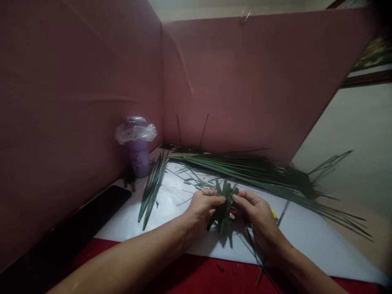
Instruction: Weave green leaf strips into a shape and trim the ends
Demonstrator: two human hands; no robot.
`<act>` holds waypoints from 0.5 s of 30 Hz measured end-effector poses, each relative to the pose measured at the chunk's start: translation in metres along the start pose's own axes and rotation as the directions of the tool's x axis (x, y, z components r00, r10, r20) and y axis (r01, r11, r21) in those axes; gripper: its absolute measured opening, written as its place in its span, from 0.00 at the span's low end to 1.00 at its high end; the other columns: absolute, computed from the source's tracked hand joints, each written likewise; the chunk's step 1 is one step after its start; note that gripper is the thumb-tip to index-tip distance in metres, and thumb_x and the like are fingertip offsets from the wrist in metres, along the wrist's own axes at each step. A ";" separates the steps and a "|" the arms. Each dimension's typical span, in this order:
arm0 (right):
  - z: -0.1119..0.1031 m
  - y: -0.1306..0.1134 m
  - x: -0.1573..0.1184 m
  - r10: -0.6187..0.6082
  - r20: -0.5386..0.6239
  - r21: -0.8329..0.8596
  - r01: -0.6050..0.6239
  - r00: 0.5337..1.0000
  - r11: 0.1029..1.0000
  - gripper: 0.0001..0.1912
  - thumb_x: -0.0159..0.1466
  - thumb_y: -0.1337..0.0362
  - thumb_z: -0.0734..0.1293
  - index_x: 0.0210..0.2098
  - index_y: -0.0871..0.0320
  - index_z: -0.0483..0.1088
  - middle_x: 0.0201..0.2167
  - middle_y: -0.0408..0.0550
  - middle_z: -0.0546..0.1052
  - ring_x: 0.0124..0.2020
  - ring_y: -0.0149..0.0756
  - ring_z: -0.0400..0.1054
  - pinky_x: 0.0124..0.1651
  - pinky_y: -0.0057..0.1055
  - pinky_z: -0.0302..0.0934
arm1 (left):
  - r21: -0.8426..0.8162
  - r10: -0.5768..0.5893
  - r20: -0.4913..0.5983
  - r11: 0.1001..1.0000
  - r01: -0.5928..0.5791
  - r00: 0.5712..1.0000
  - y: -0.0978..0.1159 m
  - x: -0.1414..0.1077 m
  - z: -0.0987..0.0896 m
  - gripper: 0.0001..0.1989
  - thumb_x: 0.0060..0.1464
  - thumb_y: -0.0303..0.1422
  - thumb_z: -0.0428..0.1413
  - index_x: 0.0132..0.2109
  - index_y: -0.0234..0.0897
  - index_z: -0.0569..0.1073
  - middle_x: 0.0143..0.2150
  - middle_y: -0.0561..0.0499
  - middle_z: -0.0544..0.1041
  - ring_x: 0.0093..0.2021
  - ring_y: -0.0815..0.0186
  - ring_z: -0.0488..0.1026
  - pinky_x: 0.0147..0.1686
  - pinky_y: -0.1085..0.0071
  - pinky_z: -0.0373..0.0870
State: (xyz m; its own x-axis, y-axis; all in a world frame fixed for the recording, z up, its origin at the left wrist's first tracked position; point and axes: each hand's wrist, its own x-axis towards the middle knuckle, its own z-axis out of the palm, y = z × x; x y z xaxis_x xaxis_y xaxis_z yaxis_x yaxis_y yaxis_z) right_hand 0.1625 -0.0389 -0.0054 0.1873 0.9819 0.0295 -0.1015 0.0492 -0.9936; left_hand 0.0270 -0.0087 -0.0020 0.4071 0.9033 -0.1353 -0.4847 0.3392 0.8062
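Note:
A small bundle of folded green leaf strips point(225, 223) is held up between both hands, its ends pointing up and down. My left hand point(203, 206) pinches its left side with thumb and fingers. On its right side, my right hand point(254, 208) pinches the strips near the top. Thin stems point(254, 249) hang below my right hand towards the red cloth. Behind the bundle, a red object point(233, 214) shows in part, and a yellow one point(273, 212) shows beside my right hand; both are mostly hidden.
Long palm leaves point(245, 166) lie across the back of the white sheet point(180, 220), with shorter leaves point(152, 192) at its left. A purple tumbler point(139, 157) wrapped in plastic stands back left, near a black flat object point(104, 208). Pink panels point(229, 81) rise behind.

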 end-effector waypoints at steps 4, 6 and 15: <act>0.003 -0.003 -0.002 0.005 -0.024 0.030 -0.005 1.000 1.000 0.13 0.52 0.60 0.69 0.22 0.57 0.60 0.15 0.35 0.63 0.15 0.24 0.56 0.17 0.21 0.55 | 0.006 -0.006 -0.042 1.000 0.006 0.999 -0.002 0.001 0.000 0.07 0.35 0.25 0.60 0.24 0.31 0.69 0.20 0.50 0.72 0.19 0.68 0.69 0.23 0.71 0.66; 0.004 -0.004 -0.003 0.013 -0.031 0.039 -0.011 0.999 0.999 0.12 0.52 0.61 0.69 0.21 0.57 0.61 0.15 0.36 0.64 0.16 0.25 0.57 0.18 0.21 0.55 | -0.004 -0.001 -0.066 1.000 0.000 0.998 -0.003 0.001 0.001 0.07 0.35 0.24 0.60 0.25 0.32 0.69 0.21 0.50 0.71 0.20 0.69 0.68 0.23 0.71 0.66; 0.005 -0.008 -0.003 0.028 -0.032 0.050 -0.026 0.999 0.998 0.12 0.50 0.60 0.70 0.20 0.57 0.63 0.16 0.37 0.67 0.16 0.27 0.59 0.18 0.24 0.56 | -0.020 0.032 -0.074 0.999 -0.034 0.997 -0.005 0.002 -0.002 0.07 0.38 0.23 0.58 0.26 0.34 0.67 0.20 0.52 0.69 0.19 0.70 0.67 0.21 0.73 0.64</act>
State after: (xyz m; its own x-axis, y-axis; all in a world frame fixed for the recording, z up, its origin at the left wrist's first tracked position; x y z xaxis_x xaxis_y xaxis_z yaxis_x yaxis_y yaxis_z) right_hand 0.1581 -0.0415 0.0027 0.2154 0.9765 -0.0018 -0.1556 0.0326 -0.9873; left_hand 0.0290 -0.0084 -0.0075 0.3330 0.9307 -0.1513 -0.5134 0.3136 0.7988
